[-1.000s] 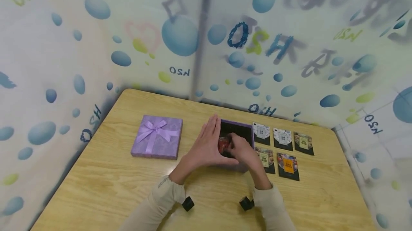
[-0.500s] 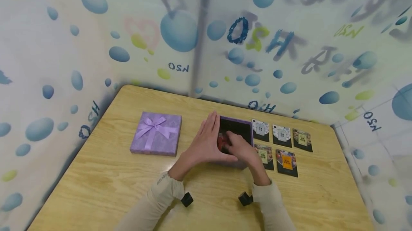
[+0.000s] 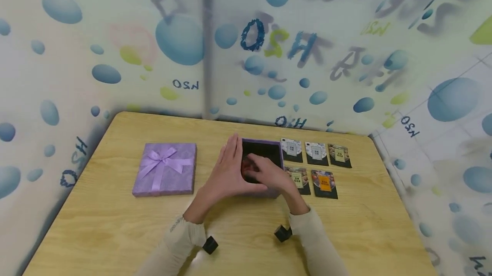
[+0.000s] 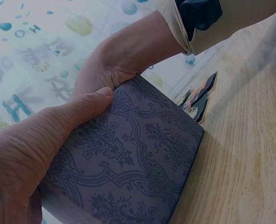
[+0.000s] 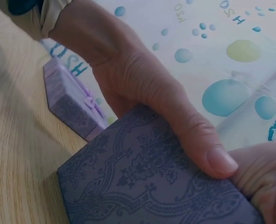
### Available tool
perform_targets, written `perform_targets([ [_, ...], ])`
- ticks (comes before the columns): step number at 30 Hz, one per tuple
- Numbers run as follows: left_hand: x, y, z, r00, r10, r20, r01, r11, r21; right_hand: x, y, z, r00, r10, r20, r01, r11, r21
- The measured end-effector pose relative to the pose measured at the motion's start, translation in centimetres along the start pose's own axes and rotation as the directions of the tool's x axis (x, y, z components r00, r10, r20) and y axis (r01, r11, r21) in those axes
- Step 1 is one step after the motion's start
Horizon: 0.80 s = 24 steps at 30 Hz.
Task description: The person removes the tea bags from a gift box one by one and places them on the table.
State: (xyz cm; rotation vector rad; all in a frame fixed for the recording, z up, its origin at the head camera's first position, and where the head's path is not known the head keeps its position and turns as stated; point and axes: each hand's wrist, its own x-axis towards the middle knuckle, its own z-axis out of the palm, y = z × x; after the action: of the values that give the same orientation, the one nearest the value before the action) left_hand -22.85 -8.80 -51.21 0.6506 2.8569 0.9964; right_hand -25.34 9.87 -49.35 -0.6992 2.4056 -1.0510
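A purple patterned gift box (image 3: 283,155) with a black inside stands uncovered on the table. My left hand (image 3: 226,173) lies around its near left corner, straight fingers along the left side and thumb stretched across the front wall. My right hand (image 3: 270,173) reaches in over the near right rim, thumb and index finger bent around a small dark red item (image 3: 249,167) mostly hidden by the fingers, so its kind is not clear. In both wrist views only the box's outer wall (image 4: 123,149) shows, not the contents.
A purple lid (image 3: 182,177) with a ribbon bow lies on the table at left. Several flat printed packets (image 3: 324,183) lie in two rows right of the box. Patterned walls (image 3: 238,75) stand directly behind the wooden table (image 3: 369,224).
The head view has turned right, shifting everything leftward. My right hand stays inside the box, and less of the red item shows between its fingers. My left hand keeps its place on the box.
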Motion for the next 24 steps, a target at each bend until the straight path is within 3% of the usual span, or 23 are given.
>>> perform_targets([
  [7,0.0,-0.7,-0.7,1.000,-0.003,-0.006,0.003,1.000,0.021,1.0,-0.1,0.2,0.999,-0.025,0.032,0.025,1.000,0.017],
  [17,0.1,0.0,-0.2,1.000,0.008,-0.011,-0.008,1.000,0.015,0.3,-0.1,0.0,1.000,0.010,0.014,-0.009,1.000,-0.026],
  [24,0.0,0.1,-0.1,1.000,-0.018,0.001,0.018,1.000,0.007,0.1,0.1,0.1,0.999,0.004,-0.049,-0.001,0.999,0.051],
])
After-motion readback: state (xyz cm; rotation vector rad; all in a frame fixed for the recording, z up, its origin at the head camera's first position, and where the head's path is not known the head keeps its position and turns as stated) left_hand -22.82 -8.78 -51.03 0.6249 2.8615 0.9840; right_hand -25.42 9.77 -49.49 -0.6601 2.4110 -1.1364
